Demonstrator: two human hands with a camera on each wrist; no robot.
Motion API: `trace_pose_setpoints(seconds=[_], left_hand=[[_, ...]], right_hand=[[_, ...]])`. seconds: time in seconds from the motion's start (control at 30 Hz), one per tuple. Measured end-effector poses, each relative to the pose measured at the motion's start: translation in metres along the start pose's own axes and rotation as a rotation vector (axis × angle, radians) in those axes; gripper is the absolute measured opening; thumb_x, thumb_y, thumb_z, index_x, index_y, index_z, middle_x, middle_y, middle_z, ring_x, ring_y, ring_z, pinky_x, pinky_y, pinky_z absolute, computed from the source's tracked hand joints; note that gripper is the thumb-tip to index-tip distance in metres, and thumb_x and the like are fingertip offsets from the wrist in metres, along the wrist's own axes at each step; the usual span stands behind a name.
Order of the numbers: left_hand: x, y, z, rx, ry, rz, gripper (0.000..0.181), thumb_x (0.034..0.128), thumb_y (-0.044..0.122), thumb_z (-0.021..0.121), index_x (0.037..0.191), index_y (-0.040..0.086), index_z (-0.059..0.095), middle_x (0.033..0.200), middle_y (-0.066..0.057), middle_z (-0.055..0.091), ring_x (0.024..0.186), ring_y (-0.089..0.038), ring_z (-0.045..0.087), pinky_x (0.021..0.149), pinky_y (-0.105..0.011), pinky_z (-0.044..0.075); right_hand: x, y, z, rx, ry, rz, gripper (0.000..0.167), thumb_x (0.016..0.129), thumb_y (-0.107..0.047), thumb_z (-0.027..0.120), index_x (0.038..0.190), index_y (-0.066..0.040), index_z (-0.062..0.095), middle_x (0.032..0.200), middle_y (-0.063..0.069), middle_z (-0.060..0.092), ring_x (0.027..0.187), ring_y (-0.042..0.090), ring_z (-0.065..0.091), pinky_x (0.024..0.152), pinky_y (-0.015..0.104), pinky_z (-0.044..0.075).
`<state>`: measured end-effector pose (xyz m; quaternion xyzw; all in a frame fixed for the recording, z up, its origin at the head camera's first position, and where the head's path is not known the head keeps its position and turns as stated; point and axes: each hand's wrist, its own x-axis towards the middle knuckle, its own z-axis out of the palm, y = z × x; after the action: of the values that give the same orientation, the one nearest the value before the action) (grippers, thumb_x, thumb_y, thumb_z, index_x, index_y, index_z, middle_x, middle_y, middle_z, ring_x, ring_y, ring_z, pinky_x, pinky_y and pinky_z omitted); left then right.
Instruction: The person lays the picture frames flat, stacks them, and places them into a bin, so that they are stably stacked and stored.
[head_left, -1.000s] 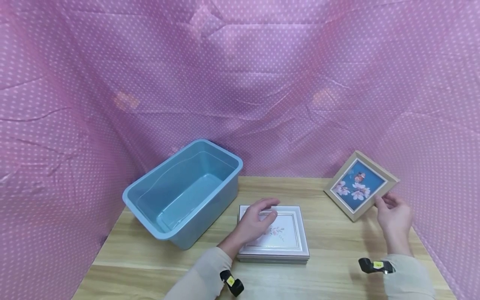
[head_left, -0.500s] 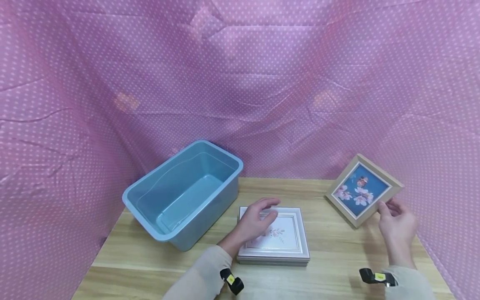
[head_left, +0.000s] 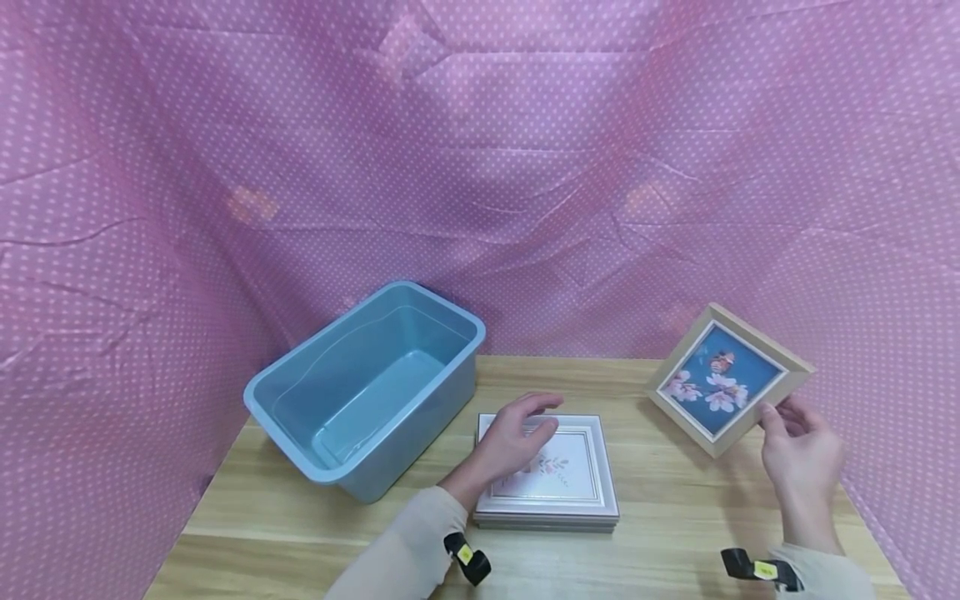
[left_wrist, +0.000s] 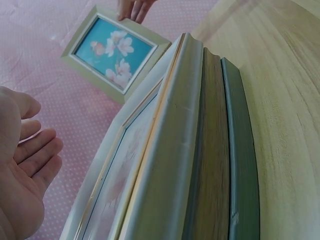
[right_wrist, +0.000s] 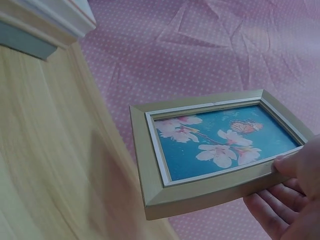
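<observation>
Over the last second, has drawn the right hand [head_left: 804, 450] slightly nearer and to the right, shifting the tan picture frame [head_left: 723, 379] with it, while leaving the stack of frames [head_left: 573, 479] unchanged. Looks, on that evidence, still partway through handling the held frame, well apart from the stack. Pinches that frame at its near right edge, with thumb on the front and fingers behind, tilted over the far right of the desk [head_left: 660, 517], picture side showing. Cannot tell of any contact between its left corner and the desk. Holds the left hand [head_left: 513, 442] relaxed over the stack's left side, reaching in from near left, thumb and fingers spread apart, gripping nothing. Leaves the blue bin [head_left: 420, 437] untouched, farther left.
</observation>
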<state>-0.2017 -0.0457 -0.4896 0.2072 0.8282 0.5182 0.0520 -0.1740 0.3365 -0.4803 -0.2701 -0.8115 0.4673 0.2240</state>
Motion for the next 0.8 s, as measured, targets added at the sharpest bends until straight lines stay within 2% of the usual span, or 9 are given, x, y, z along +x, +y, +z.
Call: trace_pose_setpoints(seconds=[0.13, 0.23, 0.33, 0.47, 0.57, 0.7, 0.8], left_hand=[[0.002, 0.0, 0.001, 0.016, 0.005, -0.002, 0.043, 0.1104, 0.025, 0.059, 0.151, 0.012, 0.061, 0.153, -0.005, 0.065, 0.143, -0.028, 0.06, 0.123, -0.049, 0.048], [0.004, 0.001, 0.001, 0.015, 0.007, -0.011, 0.043, 0.1102, 0.025, 0.059, 0.151, 0.012, 0.061, 0.153, -0.004, 0.065, 0.143, -0.028, 0.06, 0.123, -0.049, 0.049], [0.004, 0.001, 0.001, 0.016, 0.002, -0.015, 0.043, 0.1105, 0.026, 0.059, 0.152, 0.014, 0.06, 0.154, -0.003, 0.064, 0.143, -0.027, 0.06, 0.123, -0.047, 0.049], [0.005, -0.001, 0.0, 0.026, -0.002, 0.001, 0.043, 0.1108, 0.027, 0.059, 0.152, 0.017, 0.061, 0.154, -0.002, 0.064, 0.144, -0.026, 0.059, 0.123, -0.046, 0.049], [0.006, -0.001, 0.0, 0.02, 0.0, 0.005, 0.042, 0.1108, 0.027, 0.059, 0.152, 0.017, 0.061, 0.154, -0.003, 0.064, 0.144, -0.027, 0.059, 0.123, -0.047, 0.048], [0.006, 0.0, 0.001, 0.0, 0.002, -0.005, 0.042, 0.1107, 0.026, 0.059, 0.151, 0.016, 0.061, 0.154, -0.003, 0.064, 0.144, -0.026, 0.059, 0.124, -0.047, 0.048], [0.007, 0.002, 0.001, -0.001, 0.001, -0.016, 0.042, 0.1108, 0.027, 0.059, 0.151, 0.017, 0.061, 0.154, -0.002, 0.064, 0.144, -0.026, 0.059, 0.124, -0.047, 0.048]], right_hand=[[-0.005, -0.008, -0.002, 0.008, 0.013, -0.029, 0.046, 0.105, -0.024, 0.067, 0.143, 0.002, 0.067, 0.091, -0.025, 0.069, 0.073, -0.023, 0.051, 0.064, -0.001, 0.045], [-0.009, -0.014, -0.003, 0.007, 0.031, -0.053, 0.043, 0.104, -0.023, 0.069, 0.141, 0.001, 0.069, 0.098, -0.017, 0.075, 0.073, -0.024, 0.052, 0.065, -0.002, 0.045], [-0.012, -0.019, -0.004, 0.013, 0.034, -0.063, 0.043, 0.104, -0.023, 0.069, 0.14, 0.0, 0.069, 0.099, -0.016, 0.074, 0.073, -0.024, 0.052, 0.066, -0.002, 0.045], [-0.016, -0.026, -0.006, 0.016, 0.039, -0.085, 0.042, 0.104, -0.022, 0.07, 0.139, 0.0, 0.07, 0.103, -0.009, 0.076, 0.072, -0.025, 0.053, 0.066, -0.002, 0.046], [-0.019, -0.031, -0.007, 0.03, 0.038, -0.098, 0.042, 0.104, -0.022, 0.07, 0.139, 0.0, 0.07, 0.098, -0.016, 0.075, 0.072, -0.026, 0.054, 0.068, -0.003, 0.046], [-0.022, -0.037, -0.008, 0.068, 0.025, -0.096, 0.041, 0.104, -0.02, 0.069, 0.139, 0.001, 0.07, 0.087, -0.033, 0.062, 0.074, -0.025, 0.055, 0.069, -0.003, 0.047], [-0.026, -0.042, -0.009, 0.096, 0.007, -0.081, 0.042, 0.104, -0.019, 0.069, 0.141, 0.002, 0.068, 0.085, -0.036, 0.059, 0.074, -0.024, 0.058, 0.071, -0.003, 0.048]])
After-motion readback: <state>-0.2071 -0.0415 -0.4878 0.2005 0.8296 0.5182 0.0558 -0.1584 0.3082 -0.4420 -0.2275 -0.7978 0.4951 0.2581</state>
